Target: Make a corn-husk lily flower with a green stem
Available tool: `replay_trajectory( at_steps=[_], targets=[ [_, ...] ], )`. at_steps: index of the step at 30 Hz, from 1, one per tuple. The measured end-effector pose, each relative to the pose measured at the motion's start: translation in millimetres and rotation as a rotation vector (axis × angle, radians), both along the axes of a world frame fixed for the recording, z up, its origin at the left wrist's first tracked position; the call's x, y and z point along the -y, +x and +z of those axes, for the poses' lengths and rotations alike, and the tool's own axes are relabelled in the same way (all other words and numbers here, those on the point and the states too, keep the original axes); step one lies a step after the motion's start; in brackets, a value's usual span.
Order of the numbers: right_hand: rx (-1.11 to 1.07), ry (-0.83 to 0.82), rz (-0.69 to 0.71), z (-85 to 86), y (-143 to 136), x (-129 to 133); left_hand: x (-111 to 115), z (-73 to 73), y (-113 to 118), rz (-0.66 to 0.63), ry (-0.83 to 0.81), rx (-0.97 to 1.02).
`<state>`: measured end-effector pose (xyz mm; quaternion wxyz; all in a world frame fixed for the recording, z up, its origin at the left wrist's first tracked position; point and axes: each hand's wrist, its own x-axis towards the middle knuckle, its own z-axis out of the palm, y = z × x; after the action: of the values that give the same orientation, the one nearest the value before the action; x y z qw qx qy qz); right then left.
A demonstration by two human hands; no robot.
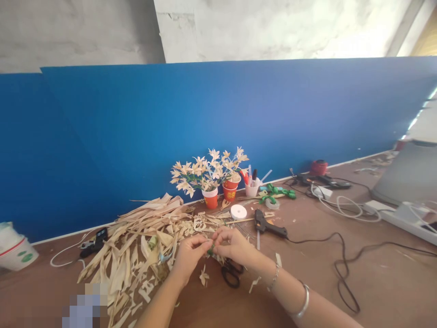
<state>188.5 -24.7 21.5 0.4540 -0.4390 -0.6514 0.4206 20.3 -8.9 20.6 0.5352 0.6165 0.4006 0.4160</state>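
Observation:
My left hand (194,253) and my right hand (232,246) meet over the table, fingertips pinched together around a small green piece (210,249), mostly hidden by the fingers; its kind I cannot make out. Just below my right hand lie black-handled scissors (231,276), blades partly covered. A loose pale husk flower (204,276) rests on the table under my hands. To the left spreads a heap of dried corn husks (126,255) with cut scraps. Beyond my hands, pale husk flowers (196,171) stand in red paper cups (210,200).
A black glue gun (269,225) lies right of my hands, its cord trailing right. Behind are a white tape roll (238,212), a pen cup (251,189) and green tape pieces (273,192). A power strip (403,218) sits far right; a blue partition (218,118) borders the table.

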Motion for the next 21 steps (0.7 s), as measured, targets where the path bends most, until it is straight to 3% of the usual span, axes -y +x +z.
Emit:
replay_trajectory(
  at_steps=[8,14,17,21],
  targets=[
    [-0.229,-0.236,0.213,12.3,1.2,4.3,1.5,2.6,-1.4,-0.026,-0.093,0.073],
    [-0.282,-0.326,0.268,17.7,2.2,6.7,3.9,7.4,-1.3,-0.066,-0.074,0.107],
    [-0.225,-0.317,0.250,11.2,2.3,4.4,4.0,7.0,-1.6,-0.062,-0.033,0.114],
    [-0.075,-0.280,0.117,-1.8,0.2,0.3,2.0,1.3,-2.1,-0.020,-0.008,0.086]
  ],
)
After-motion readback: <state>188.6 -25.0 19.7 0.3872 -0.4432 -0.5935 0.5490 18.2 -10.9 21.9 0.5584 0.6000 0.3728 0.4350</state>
